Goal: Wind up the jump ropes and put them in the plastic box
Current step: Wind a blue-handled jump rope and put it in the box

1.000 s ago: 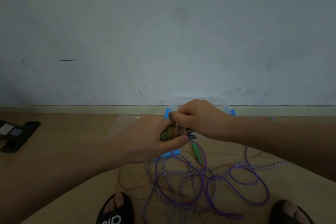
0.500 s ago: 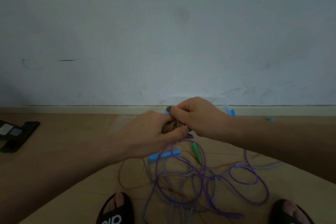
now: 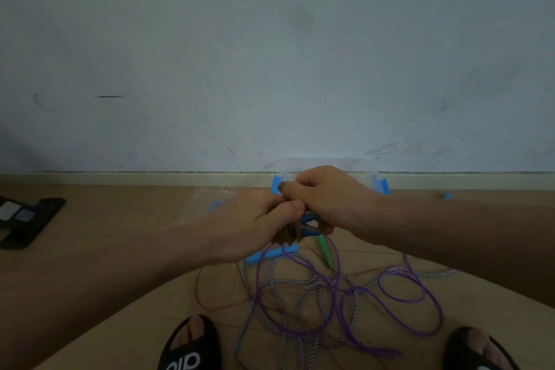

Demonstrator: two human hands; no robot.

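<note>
My left hand (image 3: 249,228) and my right hand (image 3: 327,201) meet in front of me, both closed around a wound brown jump rope bundle (image 3: 289,234) with dark blue handle ends. Below them on the wooden floor lies a tangle of a purple rope (image 3: 405,288) and a striped white-purple rope (image 3: 270,288), plus a thin red-brown cord (image 3: 207,303). A green handle (image 3: 325,249) and a light blue handle (image 3: 270,254) lie by the tangle. The clear plastic box with blue clips (image 3: 381,185) stands against the wall, mostly hidden behind my hands.
A clear lid (image 3: 204,204) lies on the floor left of the box. A black flat object (image 3: 27,221) rests at far left. My feet in black slippers (image 3: 187,348) stand at the bottom on both sides of the tangle. The wall is close ahead.
Both hands have turned the brown bundle so its coils hang lower below my left thumb; the right hand has shifted its grip slightly over the bundle. The ropes on the floor have barely moved.
</note>
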